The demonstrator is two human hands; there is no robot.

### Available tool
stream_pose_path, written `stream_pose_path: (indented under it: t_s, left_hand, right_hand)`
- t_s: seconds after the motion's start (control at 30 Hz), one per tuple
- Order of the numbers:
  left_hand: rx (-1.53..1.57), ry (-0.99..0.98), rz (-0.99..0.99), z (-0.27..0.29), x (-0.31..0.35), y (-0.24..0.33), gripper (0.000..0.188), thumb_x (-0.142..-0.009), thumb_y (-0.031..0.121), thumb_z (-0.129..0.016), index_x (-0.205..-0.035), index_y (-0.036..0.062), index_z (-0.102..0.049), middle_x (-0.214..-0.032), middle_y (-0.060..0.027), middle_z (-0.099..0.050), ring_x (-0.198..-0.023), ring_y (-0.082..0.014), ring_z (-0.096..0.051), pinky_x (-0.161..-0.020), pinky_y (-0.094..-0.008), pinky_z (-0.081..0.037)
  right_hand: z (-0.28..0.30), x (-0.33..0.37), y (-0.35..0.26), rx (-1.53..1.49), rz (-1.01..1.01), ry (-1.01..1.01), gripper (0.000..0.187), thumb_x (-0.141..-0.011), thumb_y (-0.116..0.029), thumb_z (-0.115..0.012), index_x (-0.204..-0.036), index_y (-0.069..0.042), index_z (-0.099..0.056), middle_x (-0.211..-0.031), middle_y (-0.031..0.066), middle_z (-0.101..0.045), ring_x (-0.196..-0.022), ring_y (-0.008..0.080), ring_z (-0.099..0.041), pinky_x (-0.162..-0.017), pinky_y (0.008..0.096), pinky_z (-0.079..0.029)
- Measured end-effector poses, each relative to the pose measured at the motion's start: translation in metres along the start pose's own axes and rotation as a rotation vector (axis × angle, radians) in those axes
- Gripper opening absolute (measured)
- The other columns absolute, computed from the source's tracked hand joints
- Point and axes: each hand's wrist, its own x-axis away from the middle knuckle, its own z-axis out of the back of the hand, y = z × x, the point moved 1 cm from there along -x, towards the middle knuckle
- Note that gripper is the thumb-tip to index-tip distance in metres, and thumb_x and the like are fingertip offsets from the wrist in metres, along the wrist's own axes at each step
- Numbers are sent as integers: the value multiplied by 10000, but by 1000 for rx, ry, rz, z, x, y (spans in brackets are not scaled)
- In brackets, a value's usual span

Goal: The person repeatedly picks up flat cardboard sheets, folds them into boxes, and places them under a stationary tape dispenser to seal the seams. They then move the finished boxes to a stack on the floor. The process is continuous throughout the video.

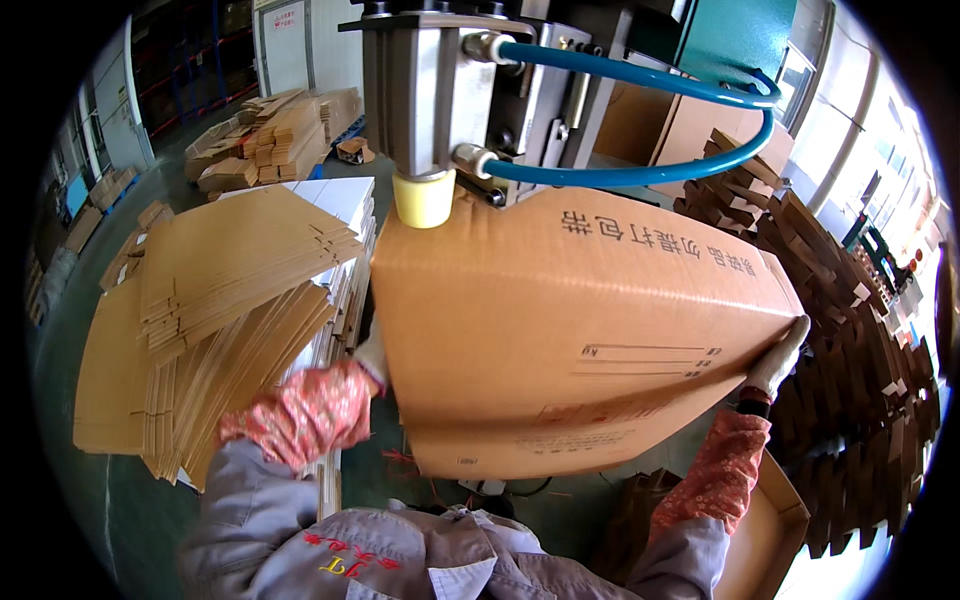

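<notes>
The brown carton (560, 310) is sitting mid-scene, near side of the metal machine head (425, 100), seemingly being steadied from both ends: right hand (778, 362) is clasping its right edge; left hand (371, 358) is meeting the left, fingers hidden, grip unclear.

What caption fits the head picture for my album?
Gloved left hand and right hand hold a big cardboard box by a machine with blue hoses.

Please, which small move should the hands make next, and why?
Perhaps steady the carton with the left hand and right hand: they flank it at opposite ends, and it looks close to the yellow cylinder at its far left.
</notes>
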Motion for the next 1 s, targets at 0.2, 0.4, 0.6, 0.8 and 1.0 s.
stream_pose_path:
  t_s: [0.2, 0.4, 0.6, 0.8, 1.0]
  left_hand:
    - [-63, -50, 343, 7, 200, -67, 361, -1035, 344, -568, -781, 89, -594, -730, -75, -608, -611, -222, -561, -601, -373, -432]
    - [-324, 323, 171, 70, 361, 115, 411, -1030, 387, -558, -709, 130, -559, -665, -49, -567, -564, -227, -505, -581, -382, -379]
    - [-1479, -5, -608, -24, 317, 315, 479, -970, 456, -633, -614, 166, -500, -595, -20, -473, -530, -234, -455, -567, -391, -332]
    - [-1811, -492, -574, -161, 281, 234, 185, -938, 339, -643, -871, 166, -646, -813, -40, -624, -755, -249, -604, -710, -430, -479]
    - [-1946, -584, -845, -135, 309, 219, 396, -933, 199, -577, -1287, 37, -650, -1181, -126, -705, -1003, -268, -687, -916, -394, -582]
  right_hand:
    - [-1, -7, 24, -250, -159, -244, 715, -1100, -582, -443, -1461, 23, -563, -1471, 113, -598, -1321, 244, -546, -1175, 376, -370]
    - [7, 0, 48, 148, -37, -770, 383, -1053, -257, -586, -1290, 28, -684, -1148, 70, -714, -1026, 164, -639, -925, 313, -505]
    - [-135, 153, -104, -498, -295, -1807, 518, -1087, -409, -569, -1444, -33, -583, -1203, 122, -735, -1057, 204, -703, -931, 325, -568]
    - [-225, 362, -282, -1086, 113, -2252, 511, -1048, -444, -639, -1466, -151, -622, -1261, 163, -747, -1011, 216, -752, -847, 366, -619]
    - [-158, 370, -255, -900, 416, -2169, 408, -926, -258, -751, -1273, -48, -710, -1040, 196, -772, -902, 317, -756, -817, 408, -593]
